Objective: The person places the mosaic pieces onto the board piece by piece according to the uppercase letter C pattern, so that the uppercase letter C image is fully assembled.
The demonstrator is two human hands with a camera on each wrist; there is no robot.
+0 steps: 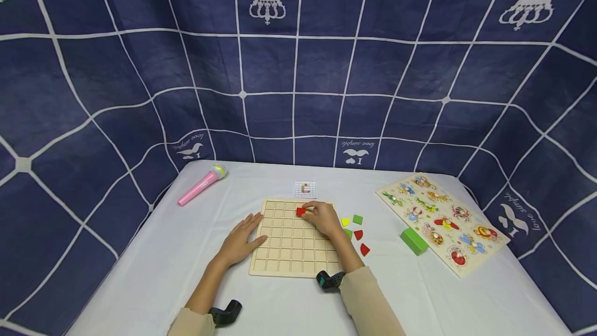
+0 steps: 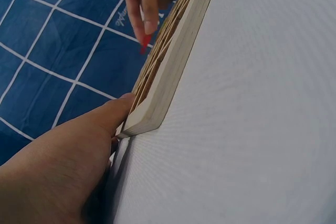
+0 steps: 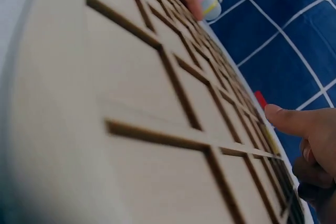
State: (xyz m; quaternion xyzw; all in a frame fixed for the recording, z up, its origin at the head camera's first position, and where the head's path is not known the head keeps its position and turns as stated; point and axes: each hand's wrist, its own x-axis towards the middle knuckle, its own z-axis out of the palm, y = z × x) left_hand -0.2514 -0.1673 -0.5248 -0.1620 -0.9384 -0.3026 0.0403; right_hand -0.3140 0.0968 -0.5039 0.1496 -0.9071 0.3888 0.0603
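A wooden grid board [image 1: 285, 248] with square recesses lies on the white table. My left hand [image 1: 240, 240] rests along its left edge, fingers extended and the thumb over the rim; the left wrist view shows the thumb [image 2: 113, 113] at the board's corner. My right hand [image 1: 324, 218] pinches a red tile [image 1: 300, 212] between thumb and fingertips over the far rows. In the right wrist view the red tile [image 3: 260, 99] stands tilted at the thumb tip, with a bit of yellow [image 3: 271, 141] below the hand. The right hand hides part of the board's far right.
Right of the board lie a yellow piece [image 1: 345, 221], a green square [image 1: 357, 219] and red pieces [image 1: 365, 249]. A small pattern card [image 1: 305, 189] lies behind it. Further out are a pink microphone [image 1: 201, 187], a green block [image 1: 413, 241] and an insect puzzle board [image 1: 443, 222].
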